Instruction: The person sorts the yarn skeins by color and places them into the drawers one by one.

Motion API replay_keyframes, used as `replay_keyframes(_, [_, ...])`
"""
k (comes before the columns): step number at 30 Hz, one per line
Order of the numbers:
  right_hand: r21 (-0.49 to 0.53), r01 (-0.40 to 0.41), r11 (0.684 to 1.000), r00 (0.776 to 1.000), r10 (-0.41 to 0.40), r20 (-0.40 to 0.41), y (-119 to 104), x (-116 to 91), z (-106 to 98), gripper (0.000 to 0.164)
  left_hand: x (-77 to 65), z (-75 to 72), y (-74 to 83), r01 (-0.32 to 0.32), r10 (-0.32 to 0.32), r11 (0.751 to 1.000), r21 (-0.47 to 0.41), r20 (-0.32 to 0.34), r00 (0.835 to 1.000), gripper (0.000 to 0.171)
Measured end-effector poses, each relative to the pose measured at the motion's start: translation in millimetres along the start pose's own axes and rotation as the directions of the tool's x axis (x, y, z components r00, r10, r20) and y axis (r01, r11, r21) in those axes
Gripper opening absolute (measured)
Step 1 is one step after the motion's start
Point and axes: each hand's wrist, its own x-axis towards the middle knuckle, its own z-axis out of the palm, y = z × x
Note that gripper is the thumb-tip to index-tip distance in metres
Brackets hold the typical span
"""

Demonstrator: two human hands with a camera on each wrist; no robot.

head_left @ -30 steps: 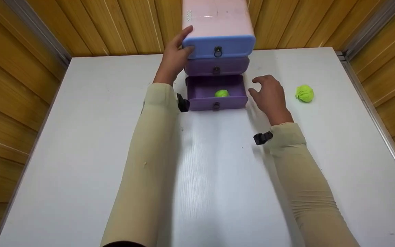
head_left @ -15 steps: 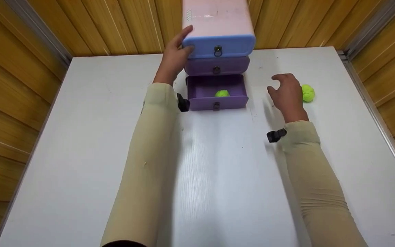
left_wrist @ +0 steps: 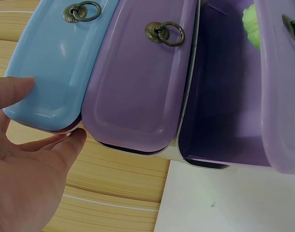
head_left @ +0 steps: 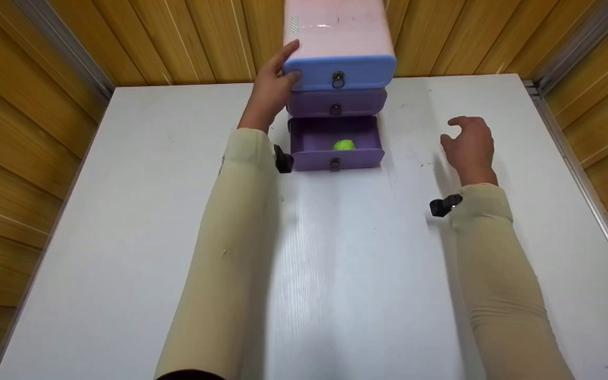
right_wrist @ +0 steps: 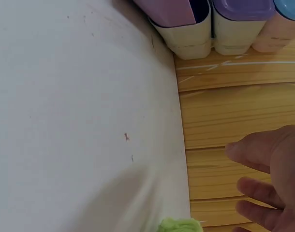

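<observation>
My left hand (head_left: 269, 94) grips the left corner of the top of a small drawer cabinet (head_left: 338, 31), thumb on the blue drawer front (head_left: 314, 74) and fingers round the side. Below, the lowest purple drawer (head_left: 359, 158) stands pulled out, with a bright green crumpled ball (head_left: 344, 144) inside, partly behind its front. My right hand (head_left: 471, 150) hovers over the right side of the table, fingers loosely bent and holding nothing. A second green crumpled ball (right_wrist: 180, 225) shows at the bottom edge of the right wrist view; in the head view the right hand hides it.
The cabinet stands at the back of a white table (head_left: 177, 211), against a wood-panelled wall (head_left: 209, 42). A middle purple drawer (head_left: 359, 101) is closed. Each drawer front carries a metal ring pull, such as the one on the blue drawer (head_left: 338, 79).
My right hand has moved right, from beside the pulled-out drawer to over the ball on the table, which it now covers in the head view. The left hand keeps its hold on the cabinet.
</observation>
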Motion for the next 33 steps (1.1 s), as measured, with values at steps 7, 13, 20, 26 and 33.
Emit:
replay_keyframes(7, [0.023, -0.048, 0.999, 0.999, 0.048, -0.005, 16.1, 5.8, -3.2, 0.044, 10.4, -0.6, -10.3, 0.012, -0.012, 1.000, -0.002, -0.007, 1.000, 0.054])
replay_keyframes(13, [0.011, -0.082, 0.997, 0.997, 0.082, 0.002, 31.3, 5.4, -3.7, 0.051, 15.4, 1.7, -14.3, 0.030, -0.030, 0.999, -0.027, -0.003, 1.000, 0.053])
replay_keyframes(20, [-0.003, -0.098, 0.995, 0.995, 0.098, 0.024, 43.9, 1.3, -2.0, 0.056, 14.6, 2.6, -11.4, 0.030, -0.030, 0.999, -0.015, 0.003, 1.000, 0.053])
replay_keyframes(26, [0.004, -0.113, 0.994, 0.993, 0.112, 0.047, 48.5, -0.4, 2.5, 0.053, 9.6, 2.3, -7.2, 0.031, -0.031, 0.999, -0.015, 0.008, 0.999, 0.054])
replay_keyframes(33, [-0.003, -0.122, 0.993, 0.992, 0.122, 0.043, 50.4, -0.6, 6.3, 0.042, 8.8, 3.2, -5.0, 0.041, -0.041, 0.999, -0.030, 0.010, 0.999, 0.055])
